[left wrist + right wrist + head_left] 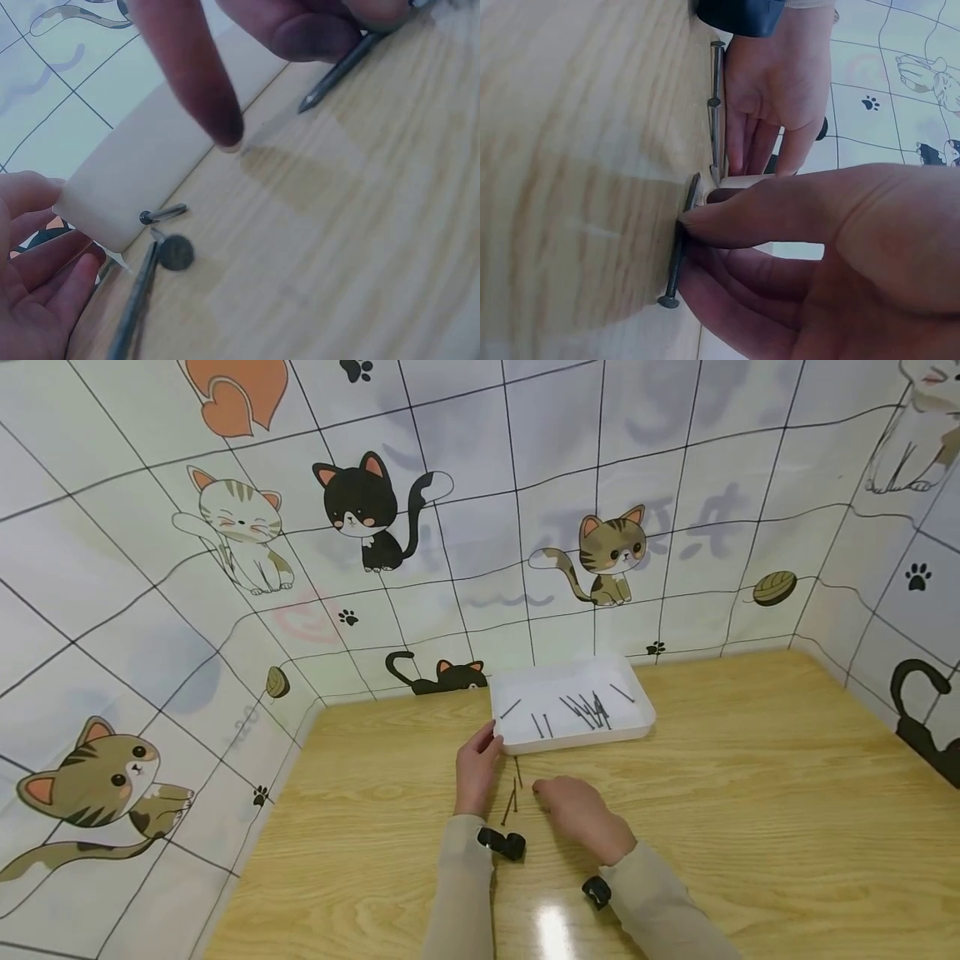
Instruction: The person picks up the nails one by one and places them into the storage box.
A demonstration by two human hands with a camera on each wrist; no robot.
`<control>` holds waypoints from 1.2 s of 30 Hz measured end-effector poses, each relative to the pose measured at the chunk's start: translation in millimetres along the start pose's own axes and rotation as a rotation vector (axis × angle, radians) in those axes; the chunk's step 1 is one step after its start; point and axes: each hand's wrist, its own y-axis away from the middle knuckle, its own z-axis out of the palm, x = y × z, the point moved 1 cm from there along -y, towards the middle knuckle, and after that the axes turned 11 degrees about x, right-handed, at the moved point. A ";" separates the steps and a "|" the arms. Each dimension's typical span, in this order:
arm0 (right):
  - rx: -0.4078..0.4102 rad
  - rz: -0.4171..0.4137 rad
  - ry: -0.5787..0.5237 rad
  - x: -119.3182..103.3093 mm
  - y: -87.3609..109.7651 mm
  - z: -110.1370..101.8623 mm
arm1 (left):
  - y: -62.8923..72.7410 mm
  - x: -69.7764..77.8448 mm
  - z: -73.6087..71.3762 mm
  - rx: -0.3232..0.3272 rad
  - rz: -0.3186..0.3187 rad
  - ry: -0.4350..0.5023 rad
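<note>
A white plastic tray (577, 742) holds several dark nails (588, 712). My left hand (477, 777) grips the tray's near left corner, thumb on one side and fingers on the other. In the right wrist view, my right hand (780, 232) pinches a dark nail (676, 262) between thumb and fingers, low over the wooden table. That nail's pointed end (311, 101) shows in the left wrist view, with one finger of the right hand extended down beside it. Between my hands, in front of the tray, lie a few loose nails (515, 797), some close together.
The wooden table (750, 793) stands against walls covered with a cat-patterned, gridded sheet (495, 560). The tray sits near the back edge. Black camera mounts (501, 843) are strapped on both wrists over long beige sleeves (461, 893).
</note>
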 end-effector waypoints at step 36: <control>-0.032 0.049 0.018 4.9 -6.2 -1.1 | -2.2 -0.4 1.0 0.005 -0.019 0.009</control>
